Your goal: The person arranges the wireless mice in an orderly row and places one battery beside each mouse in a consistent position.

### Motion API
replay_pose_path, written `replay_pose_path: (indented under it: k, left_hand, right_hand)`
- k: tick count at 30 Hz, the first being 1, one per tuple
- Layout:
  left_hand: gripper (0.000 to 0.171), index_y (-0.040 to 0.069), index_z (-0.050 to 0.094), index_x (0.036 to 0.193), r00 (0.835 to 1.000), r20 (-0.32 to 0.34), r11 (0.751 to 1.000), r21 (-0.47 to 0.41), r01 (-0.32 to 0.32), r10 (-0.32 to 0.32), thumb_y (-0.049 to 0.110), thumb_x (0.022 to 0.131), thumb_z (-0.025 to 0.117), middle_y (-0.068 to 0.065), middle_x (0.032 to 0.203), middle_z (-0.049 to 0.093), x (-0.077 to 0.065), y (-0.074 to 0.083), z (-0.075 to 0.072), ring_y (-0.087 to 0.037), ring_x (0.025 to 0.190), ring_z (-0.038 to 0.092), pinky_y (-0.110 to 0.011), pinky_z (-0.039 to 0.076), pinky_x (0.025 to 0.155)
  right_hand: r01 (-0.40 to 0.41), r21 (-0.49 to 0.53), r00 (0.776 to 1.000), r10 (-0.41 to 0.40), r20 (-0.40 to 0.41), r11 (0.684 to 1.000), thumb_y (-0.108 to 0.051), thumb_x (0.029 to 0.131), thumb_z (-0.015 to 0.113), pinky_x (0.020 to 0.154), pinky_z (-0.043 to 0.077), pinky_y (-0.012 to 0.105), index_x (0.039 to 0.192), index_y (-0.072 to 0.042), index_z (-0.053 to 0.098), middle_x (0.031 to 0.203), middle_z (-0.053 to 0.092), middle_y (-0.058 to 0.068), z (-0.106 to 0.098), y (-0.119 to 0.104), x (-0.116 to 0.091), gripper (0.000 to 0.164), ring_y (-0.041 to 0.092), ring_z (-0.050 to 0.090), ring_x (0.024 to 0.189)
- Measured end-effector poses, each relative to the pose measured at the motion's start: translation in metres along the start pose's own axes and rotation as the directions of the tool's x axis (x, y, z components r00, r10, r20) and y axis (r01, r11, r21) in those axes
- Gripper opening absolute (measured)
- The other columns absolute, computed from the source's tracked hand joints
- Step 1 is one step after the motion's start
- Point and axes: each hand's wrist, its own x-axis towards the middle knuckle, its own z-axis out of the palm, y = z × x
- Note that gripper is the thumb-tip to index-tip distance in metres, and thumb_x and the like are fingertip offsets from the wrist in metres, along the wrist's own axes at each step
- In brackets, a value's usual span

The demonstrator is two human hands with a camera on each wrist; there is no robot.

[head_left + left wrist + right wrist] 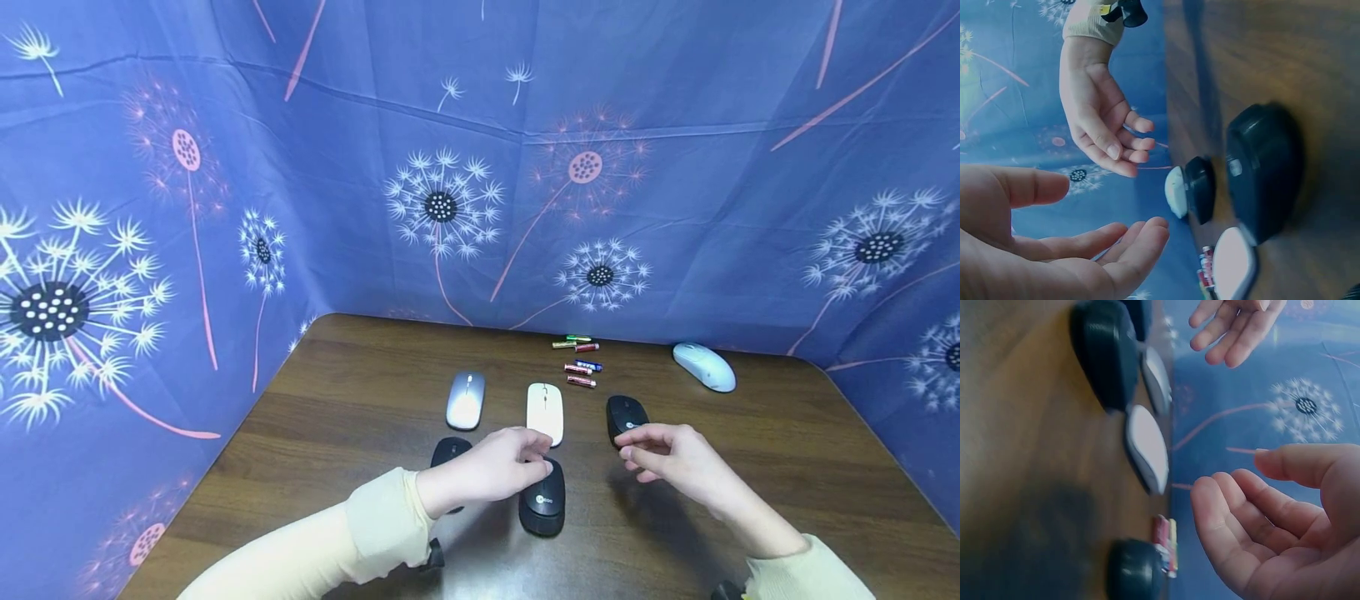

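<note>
My left hand (495, 465) hovers over the tabletop with its fingers loosely bent and nothing between them. Below it sits a black computer mouse (543, 504) with a pale logo, partly covered by the fingers in the head view. A second black mouse (450, 450) is half hidden behind that wrist. Farther right, my right hand (681, 460) is held in the air, fingers relaxed and holding nothing, by another black mouse (624, 413). A white mouse (545, 408) lies between the hands, slightly beyond them. Both wrist views show thumb and fingers apart, clear of the mice.
A silver-grey mouse (466, 402) lies at the left. Toward the far right edge is a pale blue mouse (705, 367). Several small batteries (581, 381) lie in two groups at the back of the wooden table (360, 400). A blue dandelion-print cloth (337, 217) hangs behind.
</note>
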Motion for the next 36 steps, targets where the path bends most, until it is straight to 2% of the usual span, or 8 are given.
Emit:
replay_pose_path:
  k: [6,12,16,20,25,28,32,36]
  left_hand:
    - [0.038,0.003,0.057,0.125,0.999,0.027,1.000,-0.017,0.018,-0.018,0.019,0.090,0.059,-0.007,0.121,0.061,0.024,0.017,-0.003,-0.014,0.104,0.061,-0.020,0.050,0.078]
    - [0.037,0.000,0.057,0.125,0.999,0.021,0.999,-0.031,-0.034,0.034,0.015,0.091,0.059,-0.010,0.120,0.062,0.048,0.034,0.000,-0.015,0.105,0.060,-0.018,0.048,0.081]
    - [0.034,0.000,0.059,0.122,0.997,0.003,0.997,-0.017,-0.074,0.074,0.015,0.091,0.059,-0.009,0.116,0.065,0.065,0.046,0.002,-0.012,0.103,0.061,-0.016,0.047,0.082]
    - [0.032,0.003,0.060,0.122,0.995,-0.016,0.995,0.008,-0.101,0.101,0.016,0.092,0.058,-0.006,0.116,0.065,0.083,0.055,0.005,-0.008,0.103,0.061,-0.014,0.046,0.082]
    - [0.033,0.007,0.059,0.124,0.997,-0.026,0.997,-0.016,-0.074,0.073,0.018,0.093,0.057,-0.004,0.120,0.064,0.103,0.064,0.010,-0.006,0.106,0.059,-0.016,0.045,0.086]
    - [0.033,0.008,0.059,0.124,0.997,-0.032,0.997,-0.040,-0.065,0.064,0.019,0.093,0.058,-0.002,0.120,0.063,0.115,0.069,0.013,-0.007,0.107,0.058,-0.017,0.044,0.088]
    - [0.033,0.009,0.059,0.124,0.998,-0.040,0.995,-0.081,-0.057,0.053,0.018,0.093,0.058,-0.003,0.121,0.063,0.131,0.072,0.018,-0.008,0.109,0.058,-0.017,0.047,0.084]
    - [0.033,0.010,0.059,0.124,0.999,-0.046,0.993,-0.117,-0.023,0.017,0.019,0.093,0.058,-0.001,0.122,0.062,0.146,0.074,0.023,-0.009,0.109,0.058,-0.019,0.048,0.081]
  right_hand:
    - [-0.018,-0.022,0.998,0.017,-0.067,1.000,-0.016,0.090,0.064,0.067,0.057,0.030,0.114,0.009,0.060,0.096,0.069,0.018,-0.021,-0.008,0.004,0.034,0.014,0.068,0.079]
    - [-0.012,0.017,0.994,0.014,-0.109,1.000,-0.015,0.092,0.061,0.070,0.057,0.030,0.119,0.011,0.056,0.098,0.069,0.015,-0.042,-0.007,0.010,0.038,0.011,0.068,0.080]
    - [0.021,0.085,0.991,-0.009,-0.137,0.996,-0.013,0.094,0.057,0.072,0.057,0.030,0.120,0.015,0.052,0.092,0.069,0.007,-0.057,-0.003,0.015,0.038,0.012,0.069,0.079]
    - [0.047,0.143,0.988,-0.025,-0.152,0.989,-0.012,0.094,0.057,0.073,0.057,0.028,0.117,0.008,0.056,0.088,0.070,-0.003,-0.068,0.000,0.024,0.031,0.011,0.069,0.080]
    - [0.064,0.191,0.980,-0.026,-0.197,0.980,-0.012,0.093,0.059,0.075,0.056,0.026,0.109,-0.009,0.062,0.088,0.069,-0.009,-0.081,0.004,0.036,0.016,0.007,0.068,0.082]
    - [0.066,0.215,0.972,-0.013,-0.237,0.974,-0.012,0.093,0.059,0.076,0.055,0.024,0.108,-0.009,0.061,0.088,0.069,-0.012,-0.090,0.006,0.044,0.015,0.005,0.068,0.082]
    - [0.047,0.166,0.958,0.002,-0.288,0.985,-0.018,0.095,0.058,0.077,0.054,0.022,0.116,0.001,0.055,0.089,0.068,-0.017,-0.099,0.011,0.052,0.029,0.002,0.067,0.083]
    - [0.014,0.047,0.934,0.004,-0.356,0.999,-0.023,0.095,0.056,0.073,0.054,0.018,0.122,0.008,0.051,0.084,0.064,-0.024,-0.106,0.018,0.059,0.041,-0.003,0.066,0.080]
